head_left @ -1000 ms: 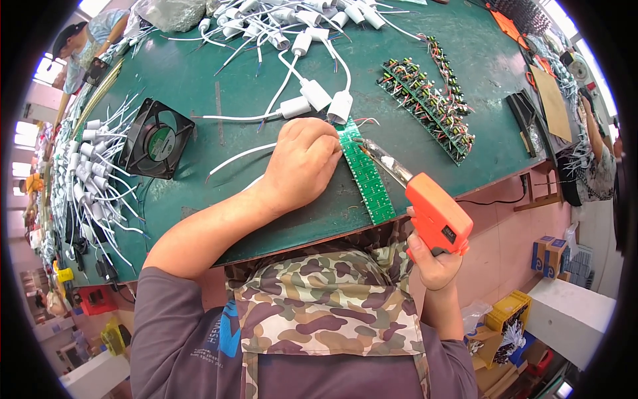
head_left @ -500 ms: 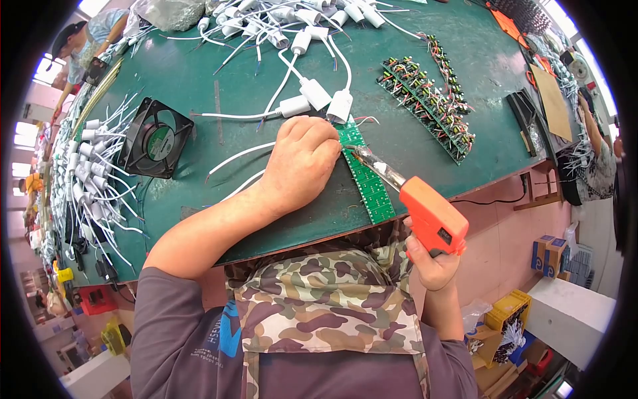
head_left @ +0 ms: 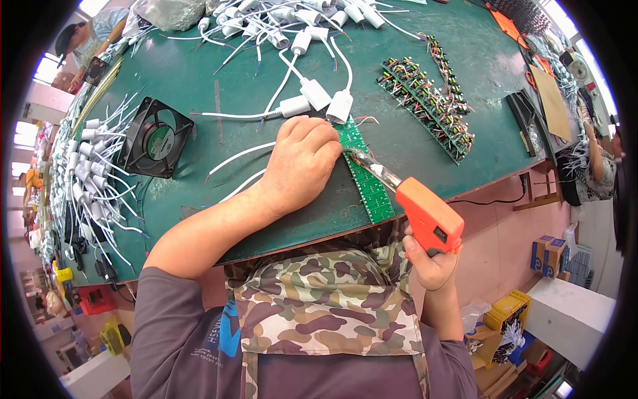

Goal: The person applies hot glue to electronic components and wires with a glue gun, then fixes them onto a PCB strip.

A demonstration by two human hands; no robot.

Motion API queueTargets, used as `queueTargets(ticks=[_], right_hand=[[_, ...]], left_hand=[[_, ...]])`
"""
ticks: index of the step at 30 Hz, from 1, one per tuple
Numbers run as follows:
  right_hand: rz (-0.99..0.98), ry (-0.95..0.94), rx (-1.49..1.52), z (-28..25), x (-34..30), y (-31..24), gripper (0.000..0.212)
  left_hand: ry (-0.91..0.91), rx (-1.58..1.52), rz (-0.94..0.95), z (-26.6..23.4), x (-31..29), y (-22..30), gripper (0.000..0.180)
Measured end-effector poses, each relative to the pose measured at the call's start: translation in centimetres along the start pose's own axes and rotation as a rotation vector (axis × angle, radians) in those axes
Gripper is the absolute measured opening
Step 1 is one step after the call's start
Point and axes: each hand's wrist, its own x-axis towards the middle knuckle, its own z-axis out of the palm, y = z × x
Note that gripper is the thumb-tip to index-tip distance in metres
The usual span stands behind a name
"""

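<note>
My right hand (head_left: pixel 432 264) is closed around the handle of an orange soldering gun (head_left: pixel 432 216). Its metal tip points left and meets, or nearly meets, the edge of a green circuit board strip (head_left: pixel 372 187) near my left fingers. My left hand (head_left: pixel 306 163) lies at the left edge of that strip with its fingers curled in; whatever they pinch is hidden beneath the knuckles. Just beyond it are white cylindrical lamp holders with cables (head_left: pixel 340 106). More white cable (head_left: pixel 242 158) runs out from under my left wrist.
A black cooling fan (head_left: pixel 157 139) stands to the left beside a heap of white corded holders (head_left: pixel 90 176). Another pile (head_left: pixel 286 20) covers the far side. Populated circuit boards (head_left: pixel 428 106) lie at right on the green table (head_left: pixel 266 229). Other people work at both far sides.
The soldering gun and my right hand have shifted slightly left and down. My left hand stays nearly in place at the board. At far left, another person's head and arm have moved a little.
</note>
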Motion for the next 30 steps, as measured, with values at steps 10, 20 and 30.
queueTargets(ticks=[10,20,30], right_hand=[[-0.050,0.172,0.152,0.2,-0.1,-0.9,0.037],[-0.022,0.090,0.182,0.1,0.0,-0.5,0.042],[-0.119,0.012,0.055,-0.6,0.0,0.6,0.047]], left_hand=[[0.013,0.022,0.001,0.1,-0.1,0.1,0.016],[-0.001,0.005,0.004,0.0,-0.1,-0.1,0.017],[-0.005,0.006,-0.005,-0.2,0.1,0.1,0.015]])
